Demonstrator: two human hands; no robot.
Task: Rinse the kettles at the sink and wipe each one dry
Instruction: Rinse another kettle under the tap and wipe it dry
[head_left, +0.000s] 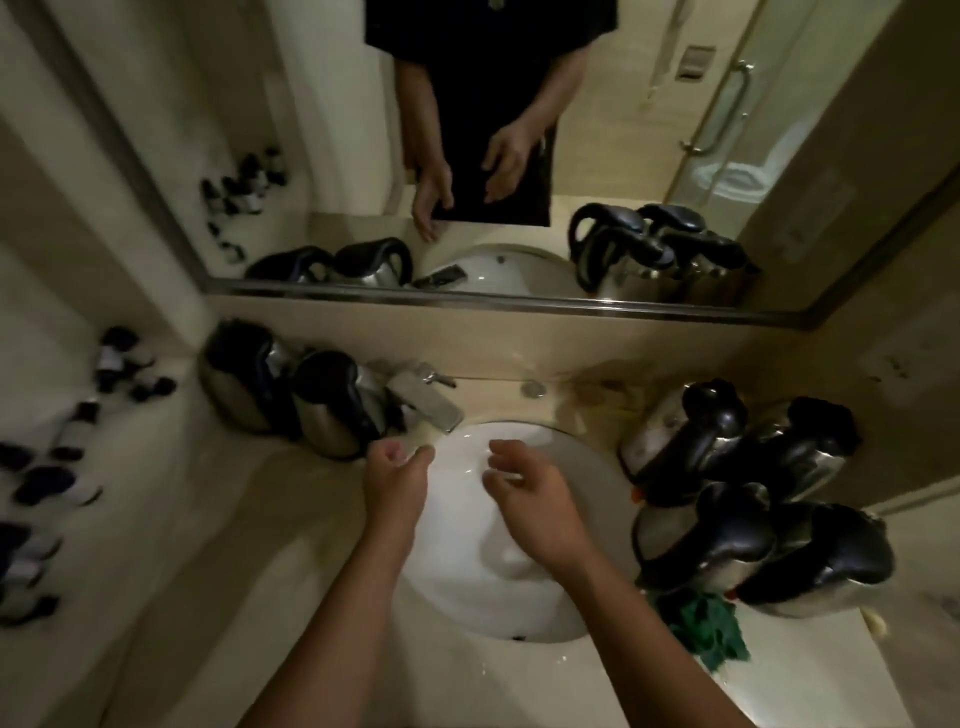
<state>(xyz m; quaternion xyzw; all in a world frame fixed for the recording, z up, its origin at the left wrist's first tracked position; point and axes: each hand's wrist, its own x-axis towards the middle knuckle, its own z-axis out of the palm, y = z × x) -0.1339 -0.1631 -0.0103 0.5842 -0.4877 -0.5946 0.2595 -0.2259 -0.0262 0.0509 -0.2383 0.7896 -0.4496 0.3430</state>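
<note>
Right, nearest the camera both forearms reach in from six o'clock over the white oval ceramic sink basin (519, 613), and neither hand carries anything. The left hand (395, 470) hangs over the basin's eleven o'clock rim, fingers loosely curled around nothing. The right hand (524, 486) hovers over the bowl, fingers relaxed and slightly spread.

At four o'clock, a crumpled green cloth (706, 626) lies on the beige stone counter (270, 545), just beside the basin. It looks soft and easy to bunch for drying. Beyond it, at three o'clock, stands a cluster of four polished steel kettles with black plastic handles and lids (748, 499), packed close together. Those rounded steel bodies probably turn slippery when wet and dent if knocked, so the looped black handle is the sensible hold, with the other palm steadying the base.

Further out, at eleven o'clock, the chrome tap (428, 402) juts over the rim, and two more steel kettles with black tops (296, 400) sit just left of it. At nine o'clock, small dark-capped bottles (119, 364) are scattered. The wall mirror (519, 156) closes the scene at twelve.
</note>
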